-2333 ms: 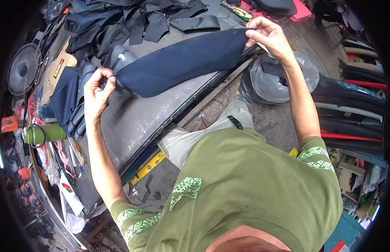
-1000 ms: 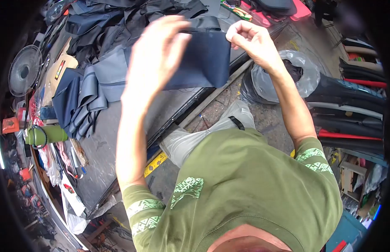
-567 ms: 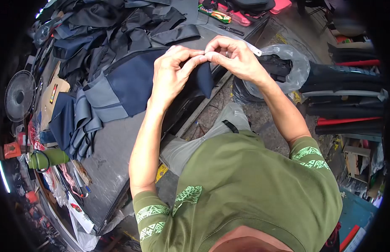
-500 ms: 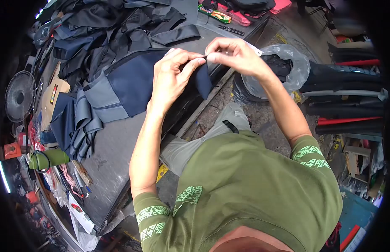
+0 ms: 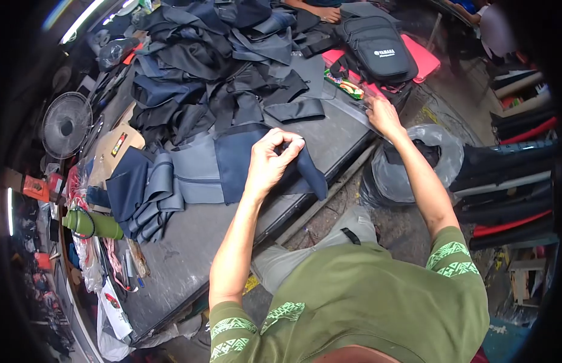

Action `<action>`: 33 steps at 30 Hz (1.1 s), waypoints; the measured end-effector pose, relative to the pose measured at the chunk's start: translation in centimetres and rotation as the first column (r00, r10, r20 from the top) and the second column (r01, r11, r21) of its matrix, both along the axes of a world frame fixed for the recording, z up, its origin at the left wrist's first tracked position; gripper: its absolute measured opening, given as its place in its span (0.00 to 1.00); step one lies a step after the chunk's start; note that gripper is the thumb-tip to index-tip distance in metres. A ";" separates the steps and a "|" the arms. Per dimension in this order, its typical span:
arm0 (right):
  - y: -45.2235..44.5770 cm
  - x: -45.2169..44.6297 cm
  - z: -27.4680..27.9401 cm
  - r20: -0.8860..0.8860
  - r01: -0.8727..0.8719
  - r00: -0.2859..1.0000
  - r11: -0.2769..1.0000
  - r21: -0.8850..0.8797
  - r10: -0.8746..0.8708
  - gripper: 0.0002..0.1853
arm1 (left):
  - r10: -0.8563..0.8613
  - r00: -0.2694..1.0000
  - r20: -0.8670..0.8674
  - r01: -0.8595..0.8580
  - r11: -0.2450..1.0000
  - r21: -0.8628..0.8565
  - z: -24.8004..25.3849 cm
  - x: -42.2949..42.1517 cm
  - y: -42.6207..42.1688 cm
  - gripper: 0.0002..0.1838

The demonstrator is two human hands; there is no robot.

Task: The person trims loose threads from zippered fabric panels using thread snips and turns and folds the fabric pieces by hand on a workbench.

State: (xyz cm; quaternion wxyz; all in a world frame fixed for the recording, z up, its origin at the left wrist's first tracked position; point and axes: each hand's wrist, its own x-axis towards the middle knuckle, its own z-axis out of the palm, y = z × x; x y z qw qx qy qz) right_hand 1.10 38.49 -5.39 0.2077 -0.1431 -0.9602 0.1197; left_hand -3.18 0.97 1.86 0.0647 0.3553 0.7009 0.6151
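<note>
My left hand (image 5: 272,158) pinches the edge of a navy fabric piece (image 5: 234,167), which lies over the dark table and has a loose corner hanging to the right of my fingers. Grey fabric with a zip (image 5: 197,172) joins it on the left. At the table's right edge, my right hand (image 5: 385,116) reaches beside the green snack packet (image 5: 347,86) and the pink material. Its fingertips are partly hidden, so what they touch is unclear.
Dark fabric pieces (image 5: 190,66) heap over the back of the table (image 5: 190,260). A black bag (image 5: 379,49) lies at the back right, near another person's hand (image 5: 327,13). A plastic-lined bin (image 5: 393,172) stands right. A fan (image 5: 67,124) and green bottle (image 5: 92,224) are left.
My right hand has left the fabric and moved up and right to the table edge. My left hand still pinches the fabric. The view has shifted, showing more of the table's back.
</note>
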 end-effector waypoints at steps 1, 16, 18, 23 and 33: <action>0.1 0.0 -0.2 0.022 -0.009 1.000 1.000 -0.013 0.010 0.16 | 0.001 1.000 0.003 -0.001 1.000 -0.002 0.1 0.0 -0.1 0.06; -12.9 6.3 9.5 -0.092 -0.615 0.734 0.600 -0.513 0.673 0.28 | -0.085 0.996 0.024 0.085 0.996 0.006 0.4 0.0 0.8 0.07; -13.7 7.0 10.6 -0.043 -0.577 0.743 0.605 -0.549 0.668 0.28 | -0.093 0.995 0.038 0.094 0.995 -0.031 0.5 0.0 0.7 0.06; -13.9 6.6 9.2 -0.103 -0.630 0.721 0.587 -0.508 0.685 0.28 | -0.073 0.997 0.004 0.073 0.997 -0.014 0.4 -0.1 0.8 0.07; -15.0 6.8 9.4 -0.102 -0.617 0.726 0.579 -0.533 0.680 0.25 | -0.064 0.998 -0.007 0.063 0.998 -0.015 0.1 -0.2 0.9 0.08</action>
